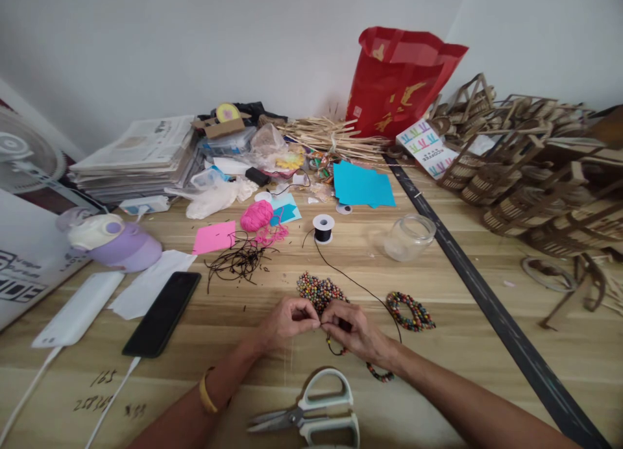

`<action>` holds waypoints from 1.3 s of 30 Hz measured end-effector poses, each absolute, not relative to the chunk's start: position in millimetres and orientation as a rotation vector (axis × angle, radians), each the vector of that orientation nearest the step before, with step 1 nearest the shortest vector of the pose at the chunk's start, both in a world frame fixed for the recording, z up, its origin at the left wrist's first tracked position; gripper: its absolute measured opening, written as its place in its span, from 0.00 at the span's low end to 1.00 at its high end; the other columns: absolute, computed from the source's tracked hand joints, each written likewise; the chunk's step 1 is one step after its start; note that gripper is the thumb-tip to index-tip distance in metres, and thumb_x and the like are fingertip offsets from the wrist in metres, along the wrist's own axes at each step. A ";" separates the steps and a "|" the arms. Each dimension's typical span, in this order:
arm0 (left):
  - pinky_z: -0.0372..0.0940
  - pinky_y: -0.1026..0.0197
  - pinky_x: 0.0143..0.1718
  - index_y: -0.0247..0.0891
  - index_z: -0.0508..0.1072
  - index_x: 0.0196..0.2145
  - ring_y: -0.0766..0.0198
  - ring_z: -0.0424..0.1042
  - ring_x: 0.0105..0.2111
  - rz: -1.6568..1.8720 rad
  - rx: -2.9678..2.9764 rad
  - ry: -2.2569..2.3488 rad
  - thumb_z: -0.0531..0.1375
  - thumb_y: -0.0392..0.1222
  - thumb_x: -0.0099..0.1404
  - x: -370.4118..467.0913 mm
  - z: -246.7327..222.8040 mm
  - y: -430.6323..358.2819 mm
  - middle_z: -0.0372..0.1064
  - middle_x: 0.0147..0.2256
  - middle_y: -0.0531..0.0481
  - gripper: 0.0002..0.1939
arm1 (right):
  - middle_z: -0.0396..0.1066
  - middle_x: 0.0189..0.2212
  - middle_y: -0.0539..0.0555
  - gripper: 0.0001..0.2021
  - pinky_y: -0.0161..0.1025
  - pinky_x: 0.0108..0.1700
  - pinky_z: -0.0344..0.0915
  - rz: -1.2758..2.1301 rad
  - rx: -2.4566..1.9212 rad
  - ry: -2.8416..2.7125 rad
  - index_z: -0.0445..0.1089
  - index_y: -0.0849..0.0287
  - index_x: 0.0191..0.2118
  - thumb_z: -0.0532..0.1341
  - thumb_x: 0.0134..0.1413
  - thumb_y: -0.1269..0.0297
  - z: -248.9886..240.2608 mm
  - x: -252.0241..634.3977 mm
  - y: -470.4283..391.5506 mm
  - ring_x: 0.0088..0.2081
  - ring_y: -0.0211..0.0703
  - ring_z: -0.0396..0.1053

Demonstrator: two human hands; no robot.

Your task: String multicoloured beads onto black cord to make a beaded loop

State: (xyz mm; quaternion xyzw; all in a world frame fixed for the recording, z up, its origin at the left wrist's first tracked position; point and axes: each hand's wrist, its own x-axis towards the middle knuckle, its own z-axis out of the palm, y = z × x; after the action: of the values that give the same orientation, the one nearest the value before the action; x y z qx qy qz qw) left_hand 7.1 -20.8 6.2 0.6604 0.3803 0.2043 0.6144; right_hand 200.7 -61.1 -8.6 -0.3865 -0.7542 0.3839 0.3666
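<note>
My left hand (pixel 288 316) and my right hand (pixel 354 329) meet fingertip to fingertip, both pinching a thin black cord (pixel 335 353). A few small beads hang on that cord below the right hand. Just behind my hands lies a heap of loose multicoloured beads (pixel 318 290). Under the right wrist rests a short beaded strand (pixel 379 373), partly hidden by the arm. A coiled beaded strand (pixel 410 311) sits right of my right hand. Black cord runs from a white-flanged spool (pixel 323 229) toward the right wrist. White-handled scissors (pixel 311 411) lie nearer to me, between the forearms.
On the left are a black phone (pixel 162 314), a white power bank (pixel 78 309) and a purple bottle (pixel 119 242). Cut black cords (pixel 238 257) and pink yarn (pixel 257 215) lie mid-table. A glass jar (pixel 409 237) stands right, before small woven baskets (pixel 516 196).
</note>
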 end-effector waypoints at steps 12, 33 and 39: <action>0.59 0.67 0.27 0.32 0.72 0.26 0.68 0.64 0.24 0.730 1.541 1.096 0.60 0.46 0.57 2.9 8.8 -16.6 0.67 0.23 0.51 0.12 | 0.64 0.25 0.51 0.07 0.33 0.31 0.58 1.016 -1.032 -1.935 0.65 0.60 0.29 0.56 0.58 0.70 -7.2 202.3 -61.3 0.28 0.38 0.61; 0.60 0.63 0.29 0.33 0.69 0.24 0.65 0.64 0.24 0.738 1.559 0.957 0.47 0.48 0.64 -2.7 10.8 -15.2 0.65 0.21 0.50 0.20 | 0.65 0.26 0.52 0.07 0.34 0.30 0.59 1.033 -1.037 -1.928 0.66 0.60 0.30 0.55 0.59 0.67 -7.9 202.7 -61.3 0.28 0.38 0.61; 0.59 0.65 0.29 0.33 0.72 0.30 0.65 0.66 0.26 0.672 1.719 1.040 0.52 0.38 0.60 -2.4 6.5 -16.1 0.69 0.24 0.50 0.10 | 0.61 0.22 0.49 0.09 0.32 0.27 0.56 1.134 -1.104 -1.788 0.66 0.61 0.29 0.57 0.58 0.63 -9.9 202.6 -60.8 0.25 0.35 0.58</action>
State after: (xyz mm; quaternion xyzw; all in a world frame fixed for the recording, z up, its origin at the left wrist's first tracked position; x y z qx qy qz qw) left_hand -2.4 -16.1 6.5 0.7076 0.4280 0.2767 0.4895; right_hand 202.6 -60.8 -9.9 -0.4297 -0.6964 0.4417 0.3679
